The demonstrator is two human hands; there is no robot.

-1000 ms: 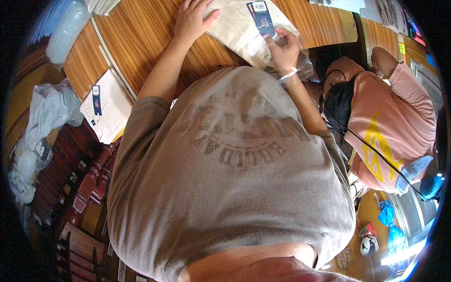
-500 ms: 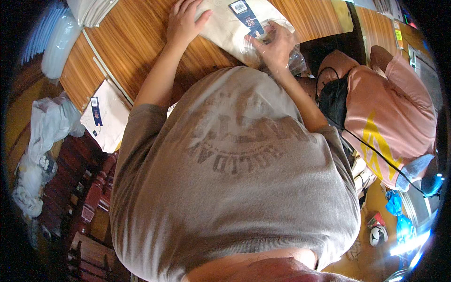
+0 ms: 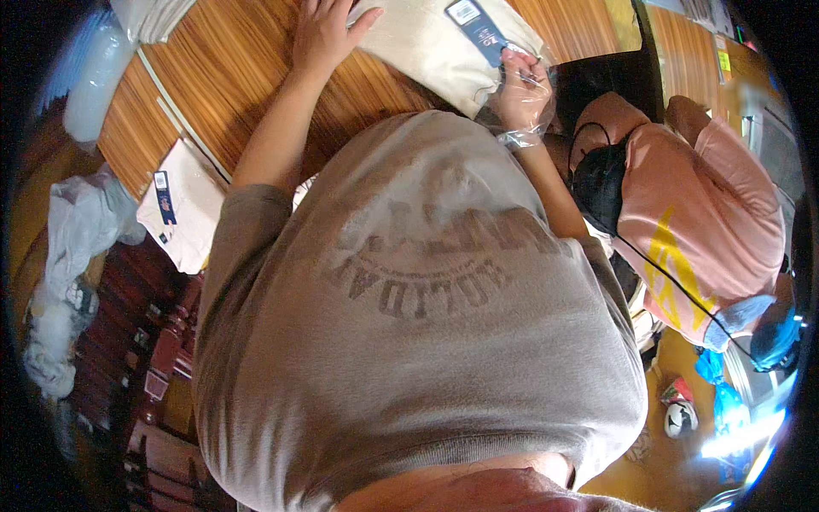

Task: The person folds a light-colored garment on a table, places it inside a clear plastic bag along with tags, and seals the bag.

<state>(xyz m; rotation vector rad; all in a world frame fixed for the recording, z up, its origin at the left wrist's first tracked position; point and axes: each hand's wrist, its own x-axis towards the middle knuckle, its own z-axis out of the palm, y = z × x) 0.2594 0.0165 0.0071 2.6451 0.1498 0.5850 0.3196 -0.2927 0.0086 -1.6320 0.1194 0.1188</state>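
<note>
A folded cream garment [image 3: 431, 47] with a dark blue hang tag [image 3: 478, 32] lies in front of me on the wood-grain table. My left hand [image 3: 328, 32] rests at the garment's left edge, thumb spread from the fingers. At the right end, my right hand [image 3: 520, 102] has its fingers curled together by the tag's lower end. A clear plastic bag [image 3: 543, 107] wraps loosely around that hand and wrist, crinkled at its mouth. What exactly the fingertips pinch under the film is partly hidden by glare.
Another tagged cream garment [image 3: 183, 209] hangs over the table's left edge. Plastic-wrapped stacks [image 3: 102, 81] stand at the far left. A person in a pink top [image 3: 704, 205] sits close on my right, with a black cord running across. Dark red wooden furniture [image 3: 166, 358] is at lower left.
My right hand has gone from spread fingers on the garment to curled fingers, with the plastic now around its wrist. The garment has shifted slightly right; my left hand is slightly further left.
</note>
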